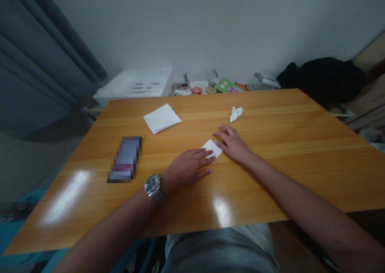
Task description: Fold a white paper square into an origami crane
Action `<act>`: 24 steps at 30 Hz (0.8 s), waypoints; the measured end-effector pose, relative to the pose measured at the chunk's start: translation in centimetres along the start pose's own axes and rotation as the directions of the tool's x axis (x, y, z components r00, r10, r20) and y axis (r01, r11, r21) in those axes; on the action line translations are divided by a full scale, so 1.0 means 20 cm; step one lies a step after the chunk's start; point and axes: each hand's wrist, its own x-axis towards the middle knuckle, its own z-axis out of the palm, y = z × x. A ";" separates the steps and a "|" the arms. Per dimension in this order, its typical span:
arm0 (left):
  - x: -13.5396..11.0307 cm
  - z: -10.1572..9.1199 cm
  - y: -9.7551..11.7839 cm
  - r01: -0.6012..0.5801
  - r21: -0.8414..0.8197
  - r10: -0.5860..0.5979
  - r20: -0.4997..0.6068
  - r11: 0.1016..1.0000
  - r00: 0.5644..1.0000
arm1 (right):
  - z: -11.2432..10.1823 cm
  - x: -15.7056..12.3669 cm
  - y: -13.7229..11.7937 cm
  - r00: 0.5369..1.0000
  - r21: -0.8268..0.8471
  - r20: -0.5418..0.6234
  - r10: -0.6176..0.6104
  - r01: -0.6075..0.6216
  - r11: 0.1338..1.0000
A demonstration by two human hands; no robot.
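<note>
A small white folded paper (211,147) lies flat on the wooden table, turned like a diamond. Across its left and lower part rests my left hand (191,165), fingers stretched out and spread, a metal watch (153,186) on its wrist. My right hand (231,143) is at the paper's right corner, its thumb touching the edge and its other fingers apart on the table. Part of the paper is hidden under my left fingers. Beyond my right hand stands a white folded paper crane (236,114).
White paper sheets (162,118) lie stacked at the back left. A phone (125,159) with a blurred screen is on the left of the table (279,144). Behind the far edge are a white plastic tray (138,82), a green booklet (228,85) and a black cloth (323,80).
</note>
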 end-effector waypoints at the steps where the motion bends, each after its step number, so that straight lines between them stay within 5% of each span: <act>1: 0.00 0.00 0.00 0.003 0.004 -0.003 0.000 1.000 1.000 | 0.00 0.00 0.00 1.000 0.006 -0.007 0.000 0.000 1.000; 24: -0.01 -0.05 -0.03 -0.041 -0.068 0.043 0.029 0.997 0.999 | -0.02 -0.01 -0.02 0.999 0.014 0.029 0.013 -0.014 1.000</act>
